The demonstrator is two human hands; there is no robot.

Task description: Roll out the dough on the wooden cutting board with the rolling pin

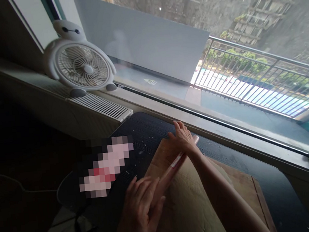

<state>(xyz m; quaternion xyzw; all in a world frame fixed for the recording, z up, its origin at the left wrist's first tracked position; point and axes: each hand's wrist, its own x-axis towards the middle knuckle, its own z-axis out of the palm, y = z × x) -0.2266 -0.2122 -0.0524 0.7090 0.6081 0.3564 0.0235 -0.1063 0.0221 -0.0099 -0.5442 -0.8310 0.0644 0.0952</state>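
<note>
A pinkish rolling pin (165,180) with a pale label lies slantwise across a wide sheet of dough (189,204). Under the dough is a wooden board (251,194). My left hand (140,206) rests over the pin's near end, its fingers stretched out and the thumb apart. Towards the window, my right hand (182,138) lies with its palm on the pin's far end, fingers spread and reaching past it. The tip of the pin shows just beyond my right wrist. My right forearm hides part of the dough.
The board sits on a dark table (276,184) with rounded corners and pale specks. Left of the board is a blurred-out pink and red item (107,168). A white fan (84,66) stands by the window, above a radiator (101,106). A railing (249,77) shows outside.
</note>
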